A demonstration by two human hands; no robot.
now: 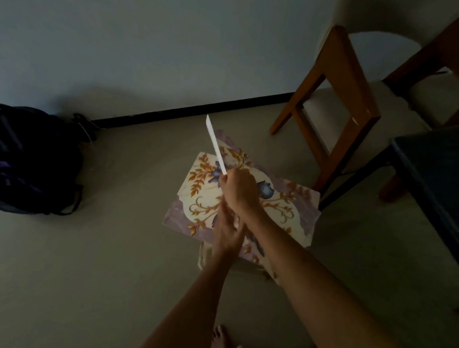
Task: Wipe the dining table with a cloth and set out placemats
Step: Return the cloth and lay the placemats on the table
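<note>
The right hand [239,187] grips a white-backed placemat [215,145] edge-on, the left hand [226,232] pinches the floral placemats [278,205] stacked just beneath the fingers over the beige floor [106,260], a dark table [442,174] and wooden chair [335,99] to their right, a backpack [26,163] far left.

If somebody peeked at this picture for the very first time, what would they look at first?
Probably the flowery placemats in the middle, down by the floor, bright with orange leaves and blue flowers. The right hand grips one seen edge-on, like a thin white strip pointing up, while the left hand touches the pile just below. Next, the dark backpack slumped against the wall at left.
</note>
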